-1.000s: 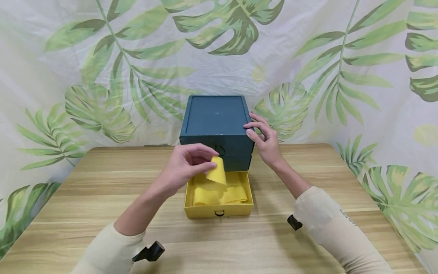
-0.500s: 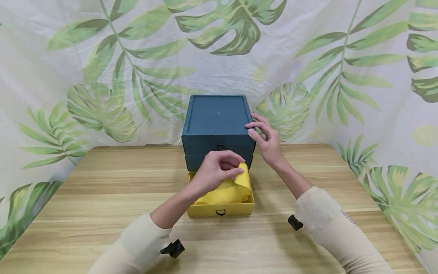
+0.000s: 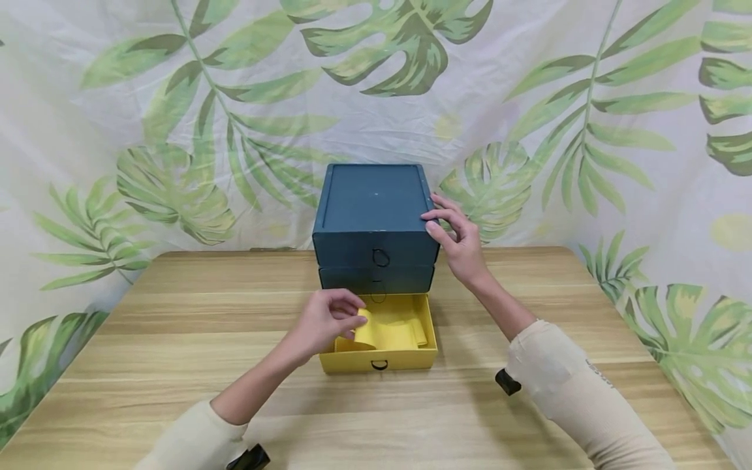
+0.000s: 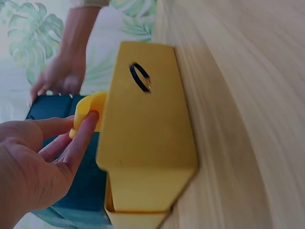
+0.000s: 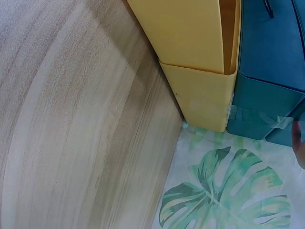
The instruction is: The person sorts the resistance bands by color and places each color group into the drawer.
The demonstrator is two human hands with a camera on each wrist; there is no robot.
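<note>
A yellow drawer (image 3: 405,361) with a black loop pull stands pulled out at the base of a blue drawer box (image 3: 376,199). Inside the drawer lies a soft yellow strip of cloth (image 3: 395,336), its left end raised and curled. My left hand (image 3: 322,325) pinches that end between thumb and fingers over the drawer's left side. In the left wrist view the pinched cloth (image 4: 86,107) bends over above the drawer front (image 4: 147,124). My right hand (image 3: 463,247) rests its fingertips on the blue box's top right edge; in the right wrist view only a finger (image 5: 298,143) shows.
The blue box has two stacked drawer fronts with black loop pulls (image 3: 381,257). Everything stands on a wood-grain table (image 3: 205,313), against a leaf-patterned cloth backdrop (image 3: 376,117). Black camera mounts (image 3: 508,382) sit at both sleeves.
My left hand, pinching the cloth, first went right across the drawer, then came back left and lower. The cloth's raised end is now at the left side. My right hand stays in place.
</note>
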